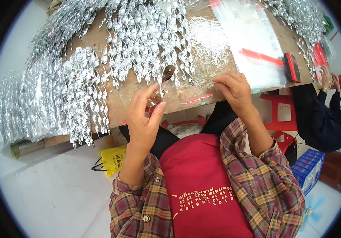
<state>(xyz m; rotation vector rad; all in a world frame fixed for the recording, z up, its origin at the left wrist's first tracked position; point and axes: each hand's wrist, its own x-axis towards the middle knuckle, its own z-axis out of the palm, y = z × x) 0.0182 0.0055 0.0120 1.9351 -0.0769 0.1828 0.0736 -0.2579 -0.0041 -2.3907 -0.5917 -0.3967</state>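
Note:
My left hand (142,113) is at the near edge of the table, thumb and fingers closed around a shiny twisted metal strip (168,73) that stands up from the grip and reflects dark red. Part of the strip is hidden by the fingers. To the right, my right hand (235,90) is raised over the table edge with its fingertips pinched together. A thin, pale loop of string (204,81) runs up to those fingertips. Ahead of both hands lie rows of silver twisted strips (138,43), and right of them a tangled heap of white string loops (210,39).
Clear plastic bags (253,39) with a red band lie at the right, beside a black-and-red box (292,67). Bagged silver strips (27,103) fill the left end. A red dotted strip (197,98) lies near the edge. Another person (325,119) sits at the right by a red stool (279,113).

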